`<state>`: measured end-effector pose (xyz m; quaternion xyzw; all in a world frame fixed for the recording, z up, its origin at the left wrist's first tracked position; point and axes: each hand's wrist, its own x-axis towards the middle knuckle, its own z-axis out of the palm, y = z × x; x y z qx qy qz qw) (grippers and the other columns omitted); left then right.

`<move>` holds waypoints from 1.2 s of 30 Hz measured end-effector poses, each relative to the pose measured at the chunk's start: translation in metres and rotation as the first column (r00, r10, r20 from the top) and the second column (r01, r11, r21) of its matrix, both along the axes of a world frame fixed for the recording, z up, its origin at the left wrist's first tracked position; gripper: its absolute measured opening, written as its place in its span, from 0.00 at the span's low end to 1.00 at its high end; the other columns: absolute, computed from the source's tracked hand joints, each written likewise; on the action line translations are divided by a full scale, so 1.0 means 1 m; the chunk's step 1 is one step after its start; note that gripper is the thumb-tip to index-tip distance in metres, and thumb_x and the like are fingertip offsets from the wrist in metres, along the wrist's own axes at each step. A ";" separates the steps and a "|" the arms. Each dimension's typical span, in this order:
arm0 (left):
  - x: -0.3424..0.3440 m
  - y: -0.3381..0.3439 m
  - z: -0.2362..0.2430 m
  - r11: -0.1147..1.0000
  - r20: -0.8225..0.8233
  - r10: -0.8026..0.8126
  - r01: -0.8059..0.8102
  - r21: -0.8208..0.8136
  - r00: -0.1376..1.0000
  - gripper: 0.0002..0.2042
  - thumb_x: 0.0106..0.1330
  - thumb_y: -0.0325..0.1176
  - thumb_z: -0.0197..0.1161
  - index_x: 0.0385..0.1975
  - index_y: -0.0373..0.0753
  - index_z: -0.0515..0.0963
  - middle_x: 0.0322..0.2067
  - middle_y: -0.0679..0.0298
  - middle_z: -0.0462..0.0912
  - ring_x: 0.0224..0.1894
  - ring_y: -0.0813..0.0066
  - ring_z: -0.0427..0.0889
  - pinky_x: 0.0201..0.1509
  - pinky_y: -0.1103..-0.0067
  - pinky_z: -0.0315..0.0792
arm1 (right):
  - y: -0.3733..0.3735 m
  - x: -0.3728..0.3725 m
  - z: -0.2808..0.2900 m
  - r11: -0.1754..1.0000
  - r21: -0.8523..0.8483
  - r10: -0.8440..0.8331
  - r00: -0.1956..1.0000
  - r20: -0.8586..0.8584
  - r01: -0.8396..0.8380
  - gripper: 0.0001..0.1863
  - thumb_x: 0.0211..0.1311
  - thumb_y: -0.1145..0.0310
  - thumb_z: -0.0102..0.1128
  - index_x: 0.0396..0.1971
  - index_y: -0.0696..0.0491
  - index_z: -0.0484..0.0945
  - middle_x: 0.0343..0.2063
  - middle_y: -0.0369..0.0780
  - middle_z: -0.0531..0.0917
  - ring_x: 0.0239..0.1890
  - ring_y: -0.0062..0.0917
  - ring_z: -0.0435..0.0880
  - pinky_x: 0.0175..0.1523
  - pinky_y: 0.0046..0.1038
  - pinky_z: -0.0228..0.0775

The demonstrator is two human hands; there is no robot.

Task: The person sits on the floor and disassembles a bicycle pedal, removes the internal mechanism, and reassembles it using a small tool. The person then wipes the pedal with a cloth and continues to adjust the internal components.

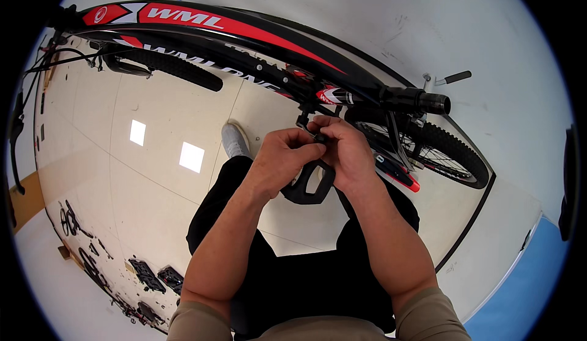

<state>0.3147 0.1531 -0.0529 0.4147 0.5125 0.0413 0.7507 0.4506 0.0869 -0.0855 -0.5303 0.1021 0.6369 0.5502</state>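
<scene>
A black platform pedal (310, 185) hangs just below my two hands, its spindle end close to the lower end of the crank arm (302, 119). My left hand (282, 155) is closed, thumb and forefinger pinched at the spindle. From the other side, my right hand (347, 152) curls its fingers around the same joint, touching the pedal. Fingers cover most of that joint, so I cannot tell whether the spindle sits in the crank. Above them runs the black, red and white bicycle frame (244, 32), with the seat tube's open end (437, 103) on the right.
The rear wheel (452, 157) stands to the right and the front wheel (177, 69) to the left. Pedal-like black parts (147, 275) and several small parts lie on the pale floor at lower left. My shoe (235, 139) is beneath the frame.
</scene>
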 end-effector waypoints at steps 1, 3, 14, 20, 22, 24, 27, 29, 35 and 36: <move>0.000 0.000 0.001 1.000 0.006 0.000 0.000 -0.007 1.000 0.10 0.59 0.33 0.70 0.34 0.34 0.81 0.24 0.70 0.77 0.21 0.88 0.69 0.21 0.88 0.58 | 0.000 0.000 0.000 1.000 0.001 0.000 1.000 0.004 0.000 0.13 0.59 0.75 0.50 0.42 0.57 0.79 0.39 0.39 0.83 0.38 0.23 0.81 0.43 0.24 0.74; 0.001 0.001 0.003 1.000 0.017 -0.001 0.001 -0.020 1.000 0.11 0.58 0.34 0.70 0.34 0.34 0.81 0.24 0.70 0.77 0.21 0.88 0.69 0.22 0.87 0.58 | -0.001 0.000 -0.001 1.000 0.009 -0.009 1.000 -0.005 0.009 0.13 0.59 0.75 0.50 0.42 0.57 0.79 0.39 0.39 0.83 0.38 0.23 0.81 0.43 0.24 0.74; 0.000 -0.003 -0.005 0.998 -0.005 0.001 -0.001 0.057 1.000 0.10 0.59 0.35 0.70 0.31 0.35 0.80 0.24 0.69 0.78 0.21 0.87 0.69 0.22 0.87 0.59 | 0.001 -0.001 0.000 1.000 -0.003 -0.021 1.000 -0.017 0.021 0.12 0.60 0.75 0.50 0.42 0.58 0.78 0.40 0.40 0.83 0.40 0.24 0.81 0.46 0.24 0.75; -0.001 -0.001 -0.002 0.999 0.023 -0.012 0.011 0.038 1.000 0.10 0.59 0.34 0.70 0.31 0.34 0.80 0.24 0.69 0.78 0.22 0.87 0.71 0.23 0.87 0.61 | 0.002 -0.001 0.004 1.000 -0.009 -0.007 1.000 -0.005 0.007 0.12 0.60 0.75 0.50 0.42 0.58 0.78 0.40 0.40 0.83 0.40 0.24 0.81 0.47 0.24 0.75; -0.001 -0.002 -0.001 0.996 0.011 -0.028 0.027 0.089 1.000 0.10 0.59 0.34 0.70 0.32 0.34 0.80 0.25 0.69 0.79 0.23 0.86 0.72 0.23 0.86 0.62 | 0.003 0.000 0.007 0.999 -0.034 0.002 1.000 0.002 -0.002 0.12 0.60 0.75 0.50 0.42 0.58 0.78 0.40 0.40 0.83 0.40 0.23 0.81 0.47 0.24 0.76; 0.000 -0.004 -0.001 0.986 -0.012 -0.039 0.040 0.160 0.999 0.10 0.58 0.33 0.70 0.32 0.33 0.80 0.25 0.68 0.79 0.24 0.86 0.73 0.24 0.86 0.64 | 0.004 0.000 0.008 0.999 -0.045 0.006 1.000 0.011 -0.006 0.12 0.60 0.75 0.50 0.42 0.58 0.78 0.40 0.40 0.83 0.40 0.23 0.81 0.46 0.24 0.76; 0.000 -0.005 -0.006 0.995 0.008 -0.004 0.003 0.097 1.000 0.10 0.58 0.32 0.71 0.33 0.33 0.80 0.26 0.68 0.80 0.25 0.85 0.75 0.26 0.86 0.66 | 0.004 -0.002 0.008 0.999 -0.042 0.006 1.000 0.020 -0.006 0.12 0.60 0.75 0.50 0.42 0.58 0.78 0.40 0.40 0.83 0.41 0.23 0.81 0.46 0.24 0.75; -0.002 -0.007 -0.012 0.996 0.029 0.012 -0.015 0.085 0.999 0.10 0.59 0.32 0.70 0.33 0.33 0.80 0.26 0.68 0.80 0.26 0.85 0.76 0.27 0.86 0.67 | 0.004 -0.002 0.006 1.000 -0.029 0.003 1.000 0.023 -0.002 0.12 0.60 0.75 0.50 0.42 0.58 0.78 0.40 0.40 0.83 0.41 0.23 0.81 0.47 0.24 0.75; -0.001 -0.004 -0.006 0.999 0.023 0.018 -0.019 0.035 1.000 0.09 0.59 0.32 0.69 0.34 0.33 0.80 0.25 0.69 0.80 0.24 0.86 0.74 0.25 0.86 0.64 | 0.002 -0.001 0.001 1.000 -0.006 -0.007 1.000 0.018 0.007 0.12 0.60 0.75 0.51 0.42 0.58 0.79 0.40 0.40 0.83 0.42 0.24 0.81 0.46 0.24 0.74; -0.001 -0.004 -0.005 0.999 0.027 0.017 -0.018 0.040 0.999 0.09 0.59 0.32 0.69 0.34 0.33 0.80 0.25 0.69 0.79 0.24 0.86 0.73 0.24 0.87 0.63 | 0.003 -0.001 0.003 1.000 -0.014 -0.007 1.000 0.022 0.007 0.12 0.60 0.75 0.51 0.42 0.57 0.79 0.40 0.40 0.83 0.42 0.23 0.81 0.46 0.24 0.74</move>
